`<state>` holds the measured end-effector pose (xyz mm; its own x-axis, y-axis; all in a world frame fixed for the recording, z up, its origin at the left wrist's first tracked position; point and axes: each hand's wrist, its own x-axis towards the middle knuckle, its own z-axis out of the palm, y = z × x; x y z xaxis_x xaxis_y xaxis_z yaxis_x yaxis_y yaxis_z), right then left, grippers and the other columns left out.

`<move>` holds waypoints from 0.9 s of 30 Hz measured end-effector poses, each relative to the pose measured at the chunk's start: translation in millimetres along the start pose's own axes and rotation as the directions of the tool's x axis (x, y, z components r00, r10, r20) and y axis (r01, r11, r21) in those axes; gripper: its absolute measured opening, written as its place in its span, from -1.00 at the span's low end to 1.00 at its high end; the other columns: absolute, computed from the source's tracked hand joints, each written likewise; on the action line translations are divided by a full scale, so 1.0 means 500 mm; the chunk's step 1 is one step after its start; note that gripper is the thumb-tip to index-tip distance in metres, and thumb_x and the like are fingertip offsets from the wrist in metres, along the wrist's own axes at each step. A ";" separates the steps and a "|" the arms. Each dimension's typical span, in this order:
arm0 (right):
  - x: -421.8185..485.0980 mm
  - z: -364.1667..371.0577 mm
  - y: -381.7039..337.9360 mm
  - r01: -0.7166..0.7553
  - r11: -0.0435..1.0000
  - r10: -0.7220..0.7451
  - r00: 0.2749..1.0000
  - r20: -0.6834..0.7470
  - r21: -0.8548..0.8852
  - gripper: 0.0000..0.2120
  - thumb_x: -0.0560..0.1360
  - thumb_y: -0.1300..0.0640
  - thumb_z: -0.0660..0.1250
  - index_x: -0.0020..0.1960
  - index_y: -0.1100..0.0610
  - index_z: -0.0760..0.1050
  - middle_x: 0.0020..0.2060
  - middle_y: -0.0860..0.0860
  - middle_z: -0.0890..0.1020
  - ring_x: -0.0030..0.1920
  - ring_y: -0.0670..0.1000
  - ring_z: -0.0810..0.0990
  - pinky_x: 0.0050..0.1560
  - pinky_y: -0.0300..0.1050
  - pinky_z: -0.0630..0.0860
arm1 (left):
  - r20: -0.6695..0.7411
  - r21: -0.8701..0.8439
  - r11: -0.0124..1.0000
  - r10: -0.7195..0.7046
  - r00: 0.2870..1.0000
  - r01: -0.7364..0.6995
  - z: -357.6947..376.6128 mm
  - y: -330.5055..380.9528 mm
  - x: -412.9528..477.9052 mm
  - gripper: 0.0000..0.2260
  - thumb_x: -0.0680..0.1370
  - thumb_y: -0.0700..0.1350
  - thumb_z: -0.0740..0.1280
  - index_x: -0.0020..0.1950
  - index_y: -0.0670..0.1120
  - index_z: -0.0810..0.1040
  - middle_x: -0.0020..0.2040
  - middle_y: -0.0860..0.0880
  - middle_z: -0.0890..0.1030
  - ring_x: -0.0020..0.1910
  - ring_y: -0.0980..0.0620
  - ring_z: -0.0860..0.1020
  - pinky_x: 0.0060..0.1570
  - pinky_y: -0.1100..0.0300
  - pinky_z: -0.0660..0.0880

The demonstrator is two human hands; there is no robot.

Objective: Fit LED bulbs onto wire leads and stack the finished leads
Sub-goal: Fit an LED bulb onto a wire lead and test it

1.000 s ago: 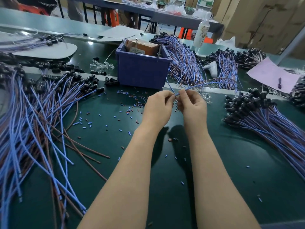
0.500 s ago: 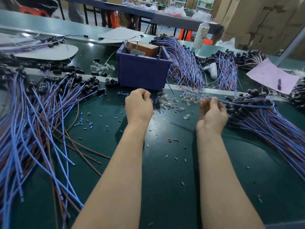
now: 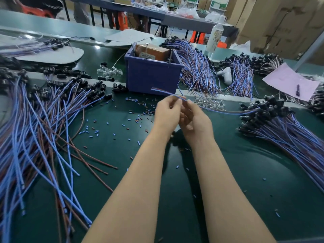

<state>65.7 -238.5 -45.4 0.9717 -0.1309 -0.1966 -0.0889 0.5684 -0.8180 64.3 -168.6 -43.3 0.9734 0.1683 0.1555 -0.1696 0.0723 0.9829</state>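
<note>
- Holding the job up off the bench: both hands meet in the middle of the view, with the left hand (image 3: 166, 116) and right hand (image 3: 195, 121) touching, so we'd say that's for steadying small parts against each other.
- The wire lead (image 3: 164, 92) is pinched at the fingertips of both hands. One end pokes out toward 10 o'clock, and a blue strand seems to trail off toward 3 o'clock.
- Left fingers are bunched together on the wire. The right thumb and forefinger pinch it, with the rest loosely curled. We can't tell if a bulb is in there, it's too small and blurry.
- Loose clear bulbs (image 3: 209, 103) sit just past the hands at 1 o'clock, close enough to grab quickly.
- There's a big fan of leads (image 3: 52, 116) at 9 o'clock and a neater pile (image 3: 280, 125) at 3 o'clock. Our guess is one's feed stock and the other's the finished stack, though both show black caps.
- The surface is a dark green mat (image 3: 228, 172) littered with tiny blue and brown snippets (image 3: 140, 118).
- A blue bin (image 3: 152, 79) sits at 12 o'clock, and a pink sheet (image 3: 287, 81) at 2 o'clock.
- It looks like a workshop, with a bottle (image 3: 215, 35), cardboard boxes (image 3: 280, 23) and another long table (image 3: 175, 16) behind.
</note>
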 end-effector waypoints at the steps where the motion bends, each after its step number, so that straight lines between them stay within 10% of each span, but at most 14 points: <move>1: -0.004 0.002 0.001 -0.009 0.995 0.012 0.999 0.036 -0.104 -0.79 0.58 0.19 0.23 -0.22 0.18 0.51 -0.53 -0.04 0.54 -0.56 -0.14 0.42 -0.52 -0.36 0.35 | -0.066 -0.044 0.999 -0.022 0.998 0.019 -0.005 -0.001 0.005 -0.84 0.60 -0.29 0.20 -0.11 -0.16 0.53 -0.26 -0.05 0.56 -0.31 0.10 0.48 -0.21 0.26 0.47; 6: -0.029 0.012 0.007 0.468 0.592 -0.355 0.882 0.309 -0.657 -0.71 0.57 0.13 0.27 -0.32 0.16 0.49 -0.55 -0.10 0.48 -0.50 -0.11 0.39 -0.45 -0.26 0.32 | -0.305 -0.253 0.967 -0.101 0.947 0.022 -0.034 0.003 0.017 -0.75 0.58 -0.29 0.18 -0.26 -0.11 0.49 -0.34 -0.04 0.52 -0.38 0.10 0.46 -0.34 0.27 0.41; 9: -0.035 0.014 0.007 0.660 0.229 -0.684 0.633 0.364 -0.716 -0.86 0.55 0.13 0.28 -0.13 0.13 0.56 -0.28 -0.05 0.60 -0.23 -0.08 0.51 -0.15 -0.25 0.39 | -0.337 -0.301 0.953 -0.145 0.930 0.040 -0.040 0.001 0.017 -0.75 0.58 -0.26 0.17 -0.26 -0.09 0.49 -0.33 -0.02 0.55 -0.34 0.09 0.51 -0.35 0.33 0.42; 11: -0.026 0.008 0.010 0.634 0.079 -0.623 0.634 0.458 -0.769 -0.83 0.56 0.14 0.26 0.09 0.16 0.56 -0.02 0.03 0.63 0.04 0.02 0.52 0.09 -0.24 0.35 | -0.318 -0.346 0.936 -0.179 0.931 0.062 -0.038 0.000 0.016 -0.76 0.59 -0.27 0.16 -0.24 -0.11 0.48 -0.30 -0.04 0.56 -0.31 0.05 0.53 -0.27 0.27 0.47; 15: -0.011 -0.005 0.031 0.526 0.069 -0.349 0.809 0.473 -0.848 -0.78 0.60 0.10 0.18 0.07 0.16 0.56 -0.10 0.09 0.66 -0.03 0.14 0.55 -0.05 -0.02 0.39 | -0.303 -0.342 0.937 -0.178 0.936 0.067 -0.032 0.002 0.013 -0.77 0.59 -0.29 0.16 -0.23 -0.12 0.49 -0.28 -0.05 0.55 -0.35 0.09 0.50 -0.32 0.28 0.46; 27: -0.013 -0.026 0.008 0.452 0.159 -0.274 0.874 0.401 -0.878 -0.67 0.60 -0.03 0.19 -0.13 0.15 0.61 -0.42 -0.08 0.57 -0.29 -0.08 0.48 -0.25 -0.22 0.36 | -0.492 -0.265 0.956 -0.022 0.870 -0.126 -0.066 0.016 0.023 -0.83 0.64 -0.16 0.17 -0.09 -0.10 0.51 -0.25 0.00 0.58 -0.42 0.16 0.36 -0.30 0.31 0.31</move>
<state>56.2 -246.0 -54.3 0.9616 0.0558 0.2688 0.2333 -0.6820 -0.6931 68.9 -133.8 -37.1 0.7751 0.6284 0.0654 -0.3254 0.3084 0.8939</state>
